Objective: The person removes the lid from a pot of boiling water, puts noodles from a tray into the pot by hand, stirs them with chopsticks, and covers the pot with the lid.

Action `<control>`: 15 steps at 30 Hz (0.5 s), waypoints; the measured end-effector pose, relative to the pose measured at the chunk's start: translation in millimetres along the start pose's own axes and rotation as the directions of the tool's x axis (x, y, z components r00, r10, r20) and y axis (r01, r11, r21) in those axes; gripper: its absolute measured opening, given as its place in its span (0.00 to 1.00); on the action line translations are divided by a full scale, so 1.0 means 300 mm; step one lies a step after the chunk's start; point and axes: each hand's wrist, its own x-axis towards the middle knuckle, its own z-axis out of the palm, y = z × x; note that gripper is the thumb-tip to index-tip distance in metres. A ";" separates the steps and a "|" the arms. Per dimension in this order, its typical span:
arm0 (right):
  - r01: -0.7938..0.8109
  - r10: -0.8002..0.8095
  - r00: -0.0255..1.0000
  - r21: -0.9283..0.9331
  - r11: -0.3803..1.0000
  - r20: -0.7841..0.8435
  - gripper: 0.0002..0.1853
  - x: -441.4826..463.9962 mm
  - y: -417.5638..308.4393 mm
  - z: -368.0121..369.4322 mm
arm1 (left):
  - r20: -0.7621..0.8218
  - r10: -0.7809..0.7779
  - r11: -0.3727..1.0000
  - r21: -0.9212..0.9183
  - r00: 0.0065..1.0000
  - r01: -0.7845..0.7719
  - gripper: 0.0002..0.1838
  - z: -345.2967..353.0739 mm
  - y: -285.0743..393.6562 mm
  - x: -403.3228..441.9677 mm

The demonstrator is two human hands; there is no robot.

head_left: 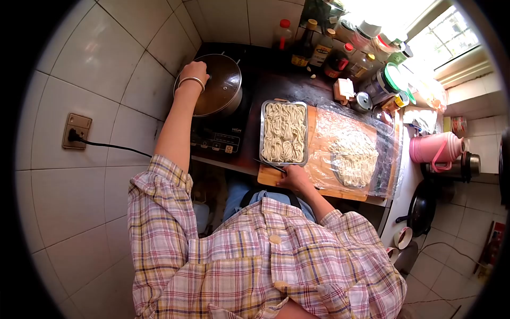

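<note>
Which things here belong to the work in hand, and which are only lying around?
Likely in the work:
lidded pot, under the left hand
induction cooktop
dark slim utensil, in the right hand
noodles
metal tray
wooden board

Apparently lying around:
pink thermos
black frying pan
bottles

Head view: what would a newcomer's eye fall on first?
Probably the pale noodles filling a metal tray near the middle, with a second noodle pile on clear plastic to its right. Next, the left hand at the top of the glass-lidded pot, upper left. The bright window at upper right also draws the eye.
</note>
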 end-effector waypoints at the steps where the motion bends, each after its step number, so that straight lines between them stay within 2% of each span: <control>1: 0.003 -0.003 1.000 0.003 1.000 -0.004 0.21 0.000 0.000 0.001 | -0.004 0.002 1.000 -0.004 1.000 -0.002 0.13 0.004 -0.003 0.001; 15: 0.034 -0.033 0.999 0.027 0.999 -0.036 0.21 -0.014 0.005 0.002 | -0.013 -0.008 1.000 0.006 1.000 0.008 0.16 0.008 0.005 -0.005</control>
